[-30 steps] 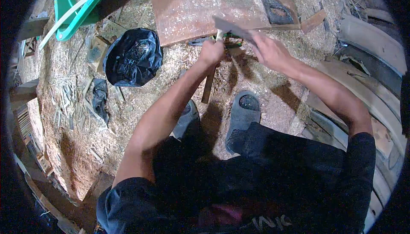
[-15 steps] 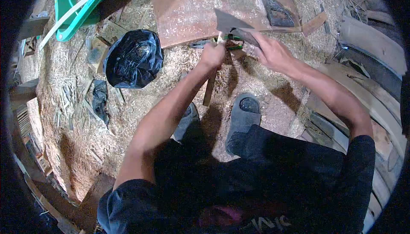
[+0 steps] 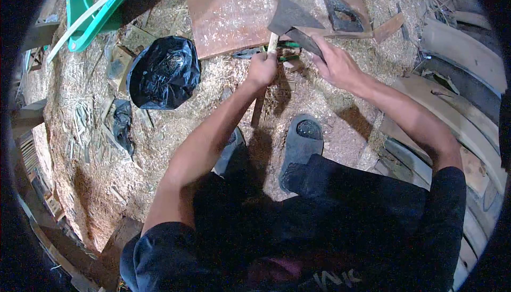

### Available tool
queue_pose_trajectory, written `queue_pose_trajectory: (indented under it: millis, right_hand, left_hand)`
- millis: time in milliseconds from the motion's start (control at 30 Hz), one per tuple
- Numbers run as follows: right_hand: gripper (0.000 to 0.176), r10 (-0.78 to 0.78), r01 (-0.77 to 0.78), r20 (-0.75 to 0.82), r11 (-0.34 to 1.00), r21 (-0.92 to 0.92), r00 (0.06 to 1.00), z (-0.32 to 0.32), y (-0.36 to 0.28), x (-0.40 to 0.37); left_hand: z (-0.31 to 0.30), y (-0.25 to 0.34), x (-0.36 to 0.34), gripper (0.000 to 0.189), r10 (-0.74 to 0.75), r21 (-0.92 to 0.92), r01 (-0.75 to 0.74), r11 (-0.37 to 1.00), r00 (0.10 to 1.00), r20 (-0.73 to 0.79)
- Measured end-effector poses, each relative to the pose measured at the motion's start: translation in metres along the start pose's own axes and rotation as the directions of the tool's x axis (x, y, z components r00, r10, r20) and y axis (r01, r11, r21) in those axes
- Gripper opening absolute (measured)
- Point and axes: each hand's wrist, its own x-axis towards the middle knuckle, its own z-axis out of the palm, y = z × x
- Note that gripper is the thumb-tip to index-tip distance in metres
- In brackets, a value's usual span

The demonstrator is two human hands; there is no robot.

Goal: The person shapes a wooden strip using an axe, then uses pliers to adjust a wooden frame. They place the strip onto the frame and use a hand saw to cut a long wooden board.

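My left hand point(image 3: 262, 69) is closed around a wooden stick point(image 3: 273, 43). The stick's pale upper end rises above the fist and its darker lower end points down toward my feet. Fingers of my right hand point(image 3: 339, 64) wrap round the dark grip of a broad, triangular-bladed tool point(image 3: 296, 17). Its flat grey blade leans up and left, overlapping the tip of the stick in this view. Behind the hands lies a reddish-brown board point(image 3: 234, 18), strewn with pale chips. Small green-edged items point(image 3: 290, 56) lie on the ground between my hands.
A black plastic bag point(image 3: 164, 73) with its mouth spread sits at left, near a green plastic tub point(image 3: 88, 23). Curved wooden planks point(image 3: 452, 116) are stacked along the right. Shavings cover the ground around my sandals point(image 3: 303, 143). A dark frame-like piece point(image 3: 343, 15) rests at the board's right end.
The triangular blade has lifted and turned, now showing more of its flat face above the stick. My left hand keeps its hold, and the whole view has shifted slightly.
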Motion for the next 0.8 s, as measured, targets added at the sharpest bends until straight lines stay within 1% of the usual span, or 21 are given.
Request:
queue_pose_trajectory:
  millis: [33, 67, 133, 167, 267, 333, 367, 467, 567, 667, 700, 800]
  right_hand:
    - [0.048, 0.009, -0.009, 0.002, 1.000, 0.021, 1.000, 0.001, -0.001, 0.000]
    - [0.049, 0.017, -0.017, 0.005, 0.999, 0.043, 1.000, 0.001, -0.003, -0.001]
    - [0.050, -0.020, 0.020, 0.008, 0.999, -0.036, 1.000, 0.005, 0.001, -0.003]
    - [0.051, -0.039, 0.040, 0.011, 0.996, -0.076, 0.999, 0.007, 0.003, -0.002]
    - [0.050, 0.011, -0.008, 0.040, 0.998, -0.069, 0.999, 0.006, 0.003, -0.002]
    - [0.049, -0.019, 0.019, -0.004, 1.000, -0.014, 1.000, -0.003, -0.013, -0.001]
    - [0.049, -0.033, 0.033, -0.031, 0.999, 0.011, 0.999, -0.007, -0.019, -0.001]
    - [0.051, 0.053, -0.043, 0.139, 0.996, -0.074, 0.989, 0.011, 0.008, -0.001]
    - [0.047, -0.065, 0.067, 0.021, 0.991, -0.113, 0.998, 0.010, 0.013, -0.006]
    - [0.049, 0.082, -0.081, 0.046, 0.996, -0.039, 0.996, 0.000, 0.000, -0.004]
    - [0.049, 0.100, -0.100, 0.058, 0.995, 0.002, 0.993, -0.001, -0.001, -0.005]
    - [0.048, -0.024, 0.024, -0.001, 0.996, -0.084, 1.000, 0.010, 0.011, -0.008]
  left_hand:
    - [0.000, -0.002, 0.001, 0.043, 0.002, -0.007, -0.002, 1.000, 1.000, 0.005]
    - [0.002, -0.004, 0.000, 0.045, 0.046, 0.011, -0.046, 0.999, 0.999, -0.025]
    - [0.004, -0.004, 0.000, 0.050, 0.146, 0.054, -0.141, 0.988, 0.985, -0.090]
    - [0.004, -0.003, 0.002, 0.050, 0.127, 0.056, -0.122, 0.991, 0.988, -0.093]
    - [0.005, -0.005, 0.001, 0.050, 0.063, 0.047, -0.059, 0.997, 0.995, -0.079]
    - [0.004, -0.003, 0.002, 0.050, 0.039, 0.025, -0.038, 0.999, 0.998, -0.055]
    - [0.004, 0.000, -0.001, 0.050, -0.003, -0.046, 0.002, 0.999, 1.000, -0.014]
    - [0.008, -0.011, 0.008, 0.049, 0.088, 0.019, -0.087, 0.996, 0.994, -0.061]
    - [0.010, -0.013, 0.006, 0.049, 0.164, 0.116, -0.151, 0.982, 0.981, -0.108]
    - [0.011, -0.009, 0.002, 0.049, 0.013, -0.117, -0.018, 0.993, 0.999, -0.046]
    - [0.011, -0.011, 0.003, 0.049, 0.107, -0.029, -0.110, 0.993, 0.990, -0.086]
    - [0.010, -0.007, 0.003, 0.049, 0.072, -0.021, -0.074, 0.997, 0.995, -0.068]
